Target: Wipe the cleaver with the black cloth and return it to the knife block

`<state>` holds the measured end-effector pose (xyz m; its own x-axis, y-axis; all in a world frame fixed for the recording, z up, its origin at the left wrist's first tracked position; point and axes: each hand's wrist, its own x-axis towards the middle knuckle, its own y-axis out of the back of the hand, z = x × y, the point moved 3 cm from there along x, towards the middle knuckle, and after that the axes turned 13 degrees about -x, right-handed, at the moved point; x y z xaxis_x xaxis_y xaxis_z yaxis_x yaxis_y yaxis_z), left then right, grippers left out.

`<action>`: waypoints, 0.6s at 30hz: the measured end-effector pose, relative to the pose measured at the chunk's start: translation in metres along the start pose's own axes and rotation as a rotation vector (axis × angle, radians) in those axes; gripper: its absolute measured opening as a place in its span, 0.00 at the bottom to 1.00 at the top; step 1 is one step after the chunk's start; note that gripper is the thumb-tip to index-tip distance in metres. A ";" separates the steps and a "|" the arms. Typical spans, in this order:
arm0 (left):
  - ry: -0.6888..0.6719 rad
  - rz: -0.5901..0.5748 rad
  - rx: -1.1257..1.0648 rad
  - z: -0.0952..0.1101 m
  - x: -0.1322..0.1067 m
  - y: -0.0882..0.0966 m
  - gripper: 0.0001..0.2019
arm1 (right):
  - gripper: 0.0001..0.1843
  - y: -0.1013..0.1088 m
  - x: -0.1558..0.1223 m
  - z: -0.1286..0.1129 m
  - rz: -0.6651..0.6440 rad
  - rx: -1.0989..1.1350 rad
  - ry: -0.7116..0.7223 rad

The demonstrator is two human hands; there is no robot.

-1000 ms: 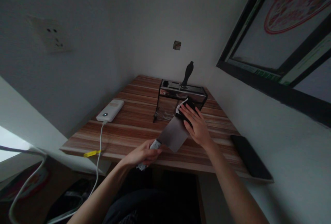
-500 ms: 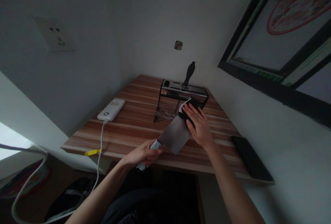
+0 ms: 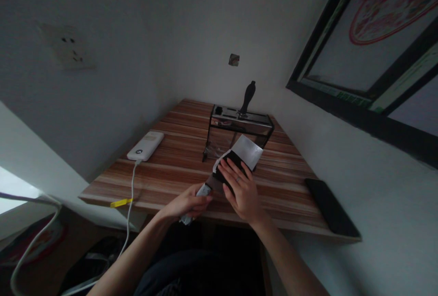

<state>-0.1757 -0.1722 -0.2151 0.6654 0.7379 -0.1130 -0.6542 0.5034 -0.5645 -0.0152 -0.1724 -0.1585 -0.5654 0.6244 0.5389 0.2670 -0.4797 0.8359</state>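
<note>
My left hand (image 3: 191, 202) is closed around the pale handle of a cleaver (image 3: 250, 150), which points up and to the right over the front of the table. Across the blade near its handle end lies a black cloth (image 3: 234, 158) with a white edge. My right hand (image 3: 242, 192) presses this cloth against the blade, its fingers laid over it and the thumb below. The far end of the blade shows bare and shiny beyond the cloth. Behind it stands a knife rack (image 3: 239, 122) with one black-handled tool (image 3: 248, 97) upright in it.
On the wood-grain table (image 3: 171, 150), a white power bank (image 3: 145, 146) with a white cable (image 3: 132, 182) lies at left. A yellow tag (image 3: 121, 203) is by the front edge. A black phone (image 3: 331, 207) rests at the right edge. Walls enclose the table's back and sides.
My right hand and the black cloth have slid down the blade toward the handle, uncovering its far end. My left hand has kept its grip and barely moved.
</note>
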 end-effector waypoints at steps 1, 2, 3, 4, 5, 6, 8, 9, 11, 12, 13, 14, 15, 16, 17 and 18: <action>-0.005 0.012 0.004 0.000 0.000 0.000 0.16 | 0.27 -0.001 -0.001 -0.005 -0.008 0.011 0.006; -0.009 0.022 0.006 0.000 0.000 0.000 0.17 | 0.27 -0.001 -0.003 -0.011 -0.015 0.024 0.013; -0.014 0.032 0.009 0.000 0.000 0.000 0.16 | 0.27 -0.002 -0.004 -0.017 -0.019 0.040 0.020; -0.017 0.043 0.013 0.000 0.000 0.000 0.16 | 0.27 -0.002 -0.006 -0.023 -0.017 0.062 0.022; -0.018 0.055 0.021 0.000 0.000 0.001 0.15 | 0.27 -0.002 -0.007 -0.028 -0.008 0.087 0.019; -0.017 0.066 0.033 -0.001 0.000 0.002 0.13 | 0.26 -0.003 -0.008 -0.034 0.005 0.114 0.010; -0.018 0.078 0.062 -0.002 0.000 0.003 0.10 | 0.26 -0.003 -0.010 -0.042 0.033 0.161 -0.016; -0.021 0.082 0.074 -0.002 0.000 0.004 0.09 | 0.26 -0.003 -0.011 -0.045 0.041 0.175 -0.028; -0.029 0.094 0.087 -0.001 -0.001 0.004 0.07 | 0.26 -0.004 -0.012 -0.048 0.039 0.182 -0.032; -0.033 0.101 0.089 -0.001 -0.001 0.003 0.06 | 0.26 -0.005 -0.013 -0.047 0.031 0.176 -0.026; -0.033 0.107 0.091 -0.001 -0.001 0.003 0.06 | 0.26 -0.005 -0.013 -0.047 0.022 0.168 -0.016; -0.031 0.111 0.094 -0.001 -0.001 0.002 0.06 | 0.27 -0.006 -0.014 -0.045 0.009 0.158 -0.003; -0.028 0.111 0.098 0.000 -0.001 0.002 0.06 | 0.27 -0.007 -0.015 -0.044 -0.004 0.148 0.013; -0.025 0.108 0.103 0.000 -0.001 0.001 0.06 | 0.28 -0.007 -0.016 -0.042 -0.019 0.137 0.029; -0.021 0.105 0.106 0.000 -0.001 0.000 0.06 | 0.28 -0.008 -0.016 -0.040 -0.036 0.126 0.046; -0.018 0.101 0.108 0.000 -0.001 -0.001 0.06 | 0.29 -0.008 -0.017 -0.038 -0.054 0.115 0.062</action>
<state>-0.1757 -0.1731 -0.2149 0.5888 0.7943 -0.1497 -0.7528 0.4715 -0.4592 -0.0373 -0.2027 -0.1787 -0.6280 0.6063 0.4880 0.3203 -0.3701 0.8720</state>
